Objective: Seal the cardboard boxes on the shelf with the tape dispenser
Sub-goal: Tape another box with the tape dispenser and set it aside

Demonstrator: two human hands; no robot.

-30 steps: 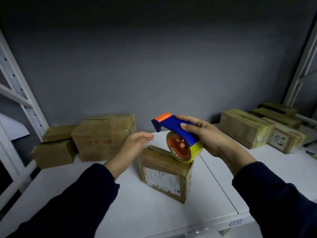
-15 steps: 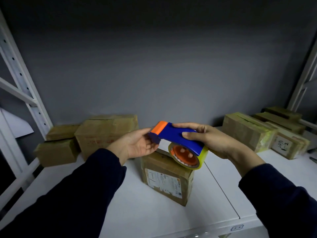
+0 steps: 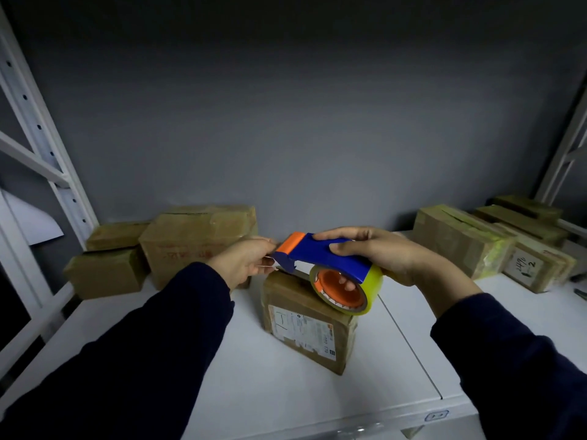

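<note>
Two bare hands are working at a white shelf point(image 3: 254, 382) against a grey wall. The right hand point(image 3: 394, 255) is gripping a blue tape dispenser point(image 3: 324, 254) from above, with its fingers curled over the handle and its thumb reaching through the orange core of a yellowish roll of tape point(image 3: 373, 285). The roll is resting on top of a small cardboard box point(image 3: 305, 300) that is standing near the middle of the shelf. The left hand point(image 3: 244, 265) is sitting at the dispenser's orange tip, with its fingers closed in a pinch on the loose end of tape point(image 3: 270, 262). A white shipping label point(image 3: 298, 328) is facing the viewer on the front of the box, but its print is too small to read. A larger box point(image 3: 197, 239) with faint red printing, also unreadable, is standing behind at the left, beside two smaller boxes point(image 3: 104, 274). More boxes point(image 3: 457, 239) are lying at the right, and one is carrying a handwritten label point(image 3: 524, 266) showing a large "2" beside an unclear scrawl.
</note>
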